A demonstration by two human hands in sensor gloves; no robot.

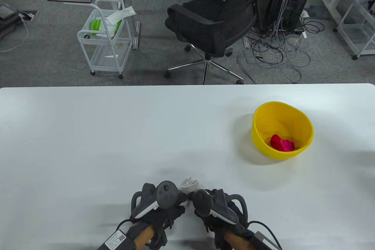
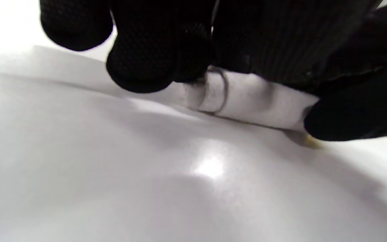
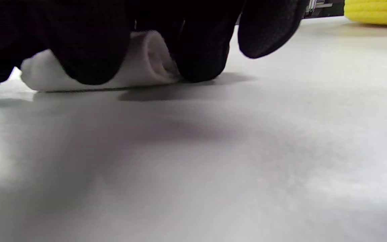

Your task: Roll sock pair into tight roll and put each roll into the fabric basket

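Both hands, the left hand (image 1: 158,203) and the right hand (image 1: 215,206), curl their fingers (image 3: 89,50) around a white sock roll (image 2: 254,97) on the bench (image 1: 88,132). A pink roll (image 1: 281,143) lies inside the yellow basket (image 1: 282,109), well apart.

white table (image 1: 88,132), yellow basket (image 1: 304,127), white sock roll (image 1: 192,185)

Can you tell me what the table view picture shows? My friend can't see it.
Two gloved hands, left hand and right hand, press together on a white sock roll at the near edge of a white table. A yellow basket to the right holds a red sock roll.
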